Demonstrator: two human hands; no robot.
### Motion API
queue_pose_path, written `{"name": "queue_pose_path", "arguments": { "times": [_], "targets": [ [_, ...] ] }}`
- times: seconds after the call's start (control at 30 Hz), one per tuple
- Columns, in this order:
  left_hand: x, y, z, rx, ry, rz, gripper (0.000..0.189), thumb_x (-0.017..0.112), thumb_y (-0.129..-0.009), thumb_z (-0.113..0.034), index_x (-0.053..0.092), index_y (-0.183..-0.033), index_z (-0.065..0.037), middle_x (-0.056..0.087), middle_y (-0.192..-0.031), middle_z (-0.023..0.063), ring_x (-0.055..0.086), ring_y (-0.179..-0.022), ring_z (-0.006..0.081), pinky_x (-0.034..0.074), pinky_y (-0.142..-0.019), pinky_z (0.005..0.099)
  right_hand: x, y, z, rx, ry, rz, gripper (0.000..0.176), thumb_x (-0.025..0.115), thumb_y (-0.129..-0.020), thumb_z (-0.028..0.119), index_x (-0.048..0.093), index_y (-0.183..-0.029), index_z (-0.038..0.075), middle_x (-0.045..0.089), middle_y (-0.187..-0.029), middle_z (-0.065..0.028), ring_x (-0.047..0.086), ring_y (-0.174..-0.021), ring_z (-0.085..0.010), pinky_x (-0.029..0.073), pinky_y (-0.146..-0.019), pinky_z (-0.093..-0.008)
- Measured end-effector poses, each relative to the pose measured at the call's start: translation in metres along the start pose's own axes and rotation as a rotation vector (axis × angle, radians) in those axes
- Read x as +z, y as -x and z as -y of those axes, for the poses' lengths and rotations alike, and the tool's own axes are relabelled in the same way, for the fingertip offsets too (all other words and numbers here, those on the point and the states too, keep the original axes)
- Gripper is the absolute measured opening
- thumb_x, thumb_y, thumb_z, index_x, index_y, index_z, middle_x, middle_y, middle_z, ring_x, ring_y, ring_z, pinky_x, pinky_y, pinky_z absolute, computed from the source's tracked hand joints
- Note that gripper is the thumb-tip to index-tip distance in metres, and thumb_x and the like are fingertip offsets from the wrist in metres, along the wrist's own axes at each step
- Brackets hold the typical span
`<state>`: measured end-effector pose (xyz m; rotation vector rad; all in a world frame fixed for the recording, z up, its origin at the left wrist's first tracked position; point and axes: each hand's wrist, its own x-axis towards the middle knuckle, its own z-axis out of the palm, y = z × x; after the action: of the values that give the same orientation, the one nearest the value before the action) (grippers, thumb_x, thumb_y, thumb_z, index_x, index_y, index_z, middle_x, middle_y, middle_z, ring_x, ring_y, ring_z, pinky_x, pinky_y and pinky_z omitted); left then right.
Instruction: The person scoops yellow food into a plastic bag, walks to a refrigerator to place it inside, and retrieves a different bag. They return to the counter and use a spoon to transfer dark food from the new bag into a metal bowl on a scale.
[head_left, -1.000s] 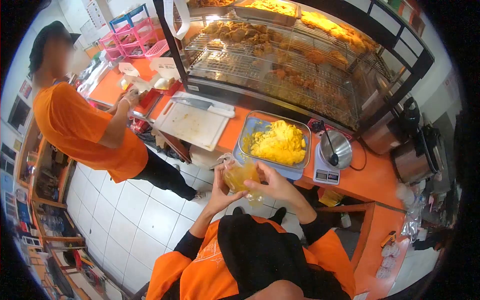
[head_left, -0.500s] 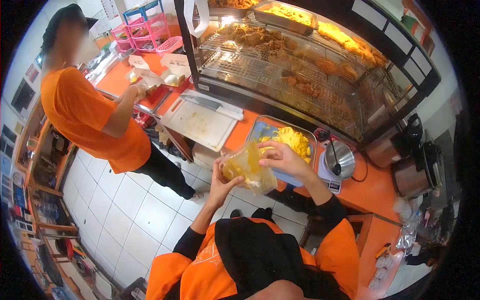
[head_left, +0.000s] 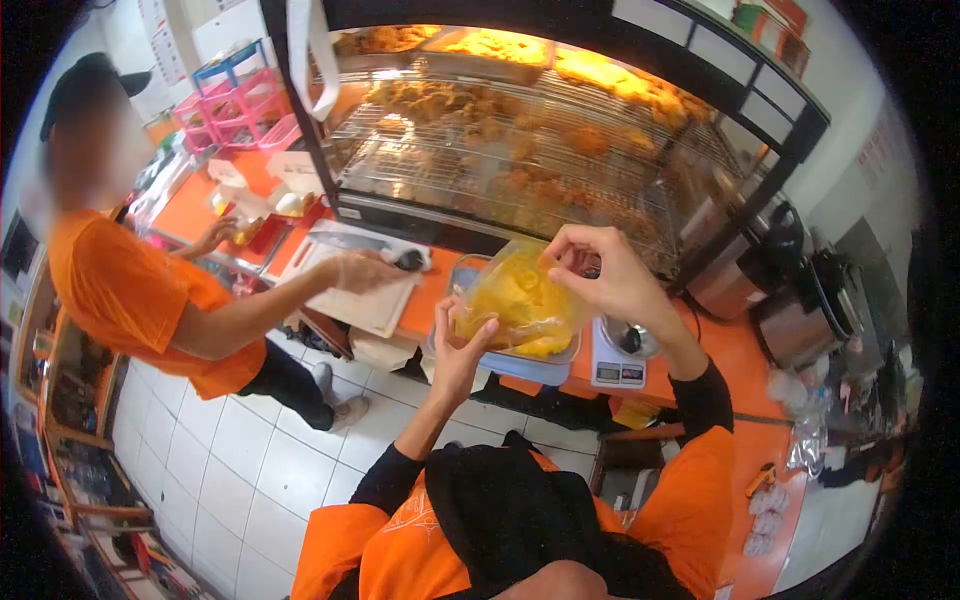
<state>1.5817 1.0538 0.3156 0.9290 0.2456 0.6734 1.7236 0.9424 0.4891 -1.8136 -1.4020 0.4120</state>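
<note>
A clear plastic bag [head_left: 512,290] with yellow smears is held up in front of me, overlapping the metal tray [head_left: 466,270] of yellow food. My left hand [head_left: 462,342] grips the bag's lower left side, thumb in front. At its upper right edge, the fingers of my right hand [head_left: 600,268] are pinched together on the plastic. Yellow food [head_left: 545,346] shows below the bag. Just right of the tray stands a white digital scale [head_left: 618,368] with a metal bowl [head_left: 645,342], partly behind my right forearm.
A co-worker's hand [head_left: 372,272] reaches over the white cutting board [head_left: 365,310] beside a knife [head_left: 350,240]. Behind the counter edge stands a lit display case [head_left: 470,215] of fried food. Cookers [head_left: 790,325] stand at right, open boxes [head_left: 292,190] at left.
My hands have lifted the bag higher, over the tray. The co-worker's arm has stretched out across the cutting board toward the knife. The whole view has shifted.
</note>
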Motion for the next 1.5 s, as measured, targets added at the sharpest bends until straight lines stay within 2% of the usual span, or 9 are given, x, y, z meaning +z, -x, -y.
{"name": "queue_pose_path", "arguments": {
  "times": [0.07, 0.2, 0.47, 0.6, 0.77, 0.87, 1.0, 1.2, 1.5],
  "targets": [
    [0.006, 0.0, 0.014, 0.105, -0.282, 0.115, 0.045, 0.061, -0.083, -0.017, 0.036, -0.119, -0.011, 0.044, -0.121, 0.0111, 0.047, -0.111, 0.0251, 0.043, -0.089, 0.0414, -0.019, 0.007, 0.003, -0.085, 0.054, 0.021, 0.006, 0.062, -0.075, 0.004, 0.059, -0.078, -0.001, 0.057, -0.068, -0.0008, 0.051, -0.062, -0.0062, 0.039, -0.056, -0.0211],
    [0.033, 0.005, 0.015, -0.34, 0.817, 0.244, 0.046, 0.048, -0.089, -0.037, 0.036, -0.125, -0.012, 0.042, -0.126, 0.0125, 0.041, -0.118, 0.0316, 0.033, -0.096, 0.0498, -0.057, 0.018, 0.015, -0.321, 0.306, 0.066, 0.005, 0.061, -0.077, 0.008, 0.061, -0.078, 0.004, 0.059, -0.072, -0.0023, 0.056, -0.07, -0.0175, 0.038, -0.072, -0.0289],
    [0.073, -0.01, 0.071, -0.593, 0.549, 0.302, 0.072, 0.045, -0.084, -0.055, 0.026, -0.136, -0.009, 0.029, -0.14, 0.0161, 0.033, -0.126, 0.0344, 0.031, -0.099, 0.057, -0.096, 0.03, -0.002, -0.583, 0.573, 0.335, 0.008, 0.053, -0.078, 0.012, 0.06, -0.079, 0.012, 0.056, -0.081, -0.0025, 0.054, -0.085, -0.0183, 0.033, -0.086, -0.0393],
    [0.094, -0.01, 0.091, -0.678, 0.804, 0.534, 0.068, 0.059, -0.082, -0.043, 0.027, -0.135, -0.013, 0.036, -0.133, 0.015, 0.035, -0.124, 0.0308, 0.033, -0.099, 0.0539, -0.112, 0.032, -0.033, -0.724, 0.417, 0.372, 0.009, 0.054, -0.076, 0.009, 0.061, -0.081, 0.013, 0.055, -0.085, -0.0019, 0.053, -0.09, -0.0178, 0.032, -0.091, -0.041],
    [0.103, -0.014, 0.11, -0.505, 0.491, 0.202, 0.073, 0.062, -0.079, -0.042, 0.028, -0.135, -0.01, 0.042, -0.129, 0.0096, 0.044, -0.117, 0.0257, 0.04, -0.096, 0.044, -0.121, 0.038, -0.081, -0.803, 0.264, 0.091, 0.016, 0.056, -0.076, 0.007, 0.064, -0.088, 0.013, 0.054, -0.088, -0.0049, 0.052, -0.096, -0.0203, 0.034, -0.092, -0.0393],
    [0.097, -0.021, 0.107, -0.24, 0.288, 0.066, 0.059, 0.06, -0.084, -0.023, 0.03, -0.133, -0.011, 0.044, -0.127, 0.0089, 0.047, -0.115, 0.0234, 0.044, -0.092, 0.0434, -0.112, 0.049, -0.139, -0.418, -0.076, -0.163, 0.019, 0.063, -0.075, 0.003, 0.065, -0.092, 0.011, 0.054, -0.096, -0.0055, 0.054, -0.096, -0.0223, 0.042, -0.084, -0.0351],
    [0.082, -0.026, 0.1, -0.089, 0.127, -0.052, 0.055, 0.06, -0.083, -0.014, 0.032, -0.131, -0.009, 0.048, -0.123, 0.0083, 0.05, -0.112, 0.0245, 0.045, -0.091, 0.0428, -0.061, 0.057, -0.272, 0.105, 0.333, -0.126, 0.018, 0.056, -0.083, 0.021, 0.059, -0.092, 0.006, 0.058, -0.095, -0.0111, 0.06, -0.081, -0.0284, 0.049, -0.069, -0.0367],
    [0.095, -0.021, 0.095, -0.021, 0.011, -0.257, 0.061, 0.061, -0.082, -0.01, 0.026, -0.132, -0.009, 0.045, -0.124, 0.0102, 0.05, -0.112, 0.0252, 0.047, -0.088, 0.0428, -0.019, 0.044, -0.32, 0.27, 0.727, -0.105, 0.025, 0.057, -0.081, 0.03, 0.057, -0.084, 0.006, 0.058, -0.083, -0.0102, 0.061, -0.077, -0.0318, 0.048, -0.064, -0.0441],
    [0.105, -0.042, 0.1, 0.064, -0.323, -0.253, 0.072, 0.062, -0.08, -0.003, 0.016, -0.133, -0.013, 0.042, -0.124, 0.008, 0.045, -0.114, 0.0206, 0.045, -0.091, 0.035, -0.065, 0.085, -0.298, 0.295, 0.361, -0.401, 0.031, 0.049, -0.089, 0.029, 0.051, -0.086, -0.001, 0.057, -0.079, -0.0171, 0.059, -0.071, -0.0343, 0.048, -0.061, -0.0422]
  ]
}}
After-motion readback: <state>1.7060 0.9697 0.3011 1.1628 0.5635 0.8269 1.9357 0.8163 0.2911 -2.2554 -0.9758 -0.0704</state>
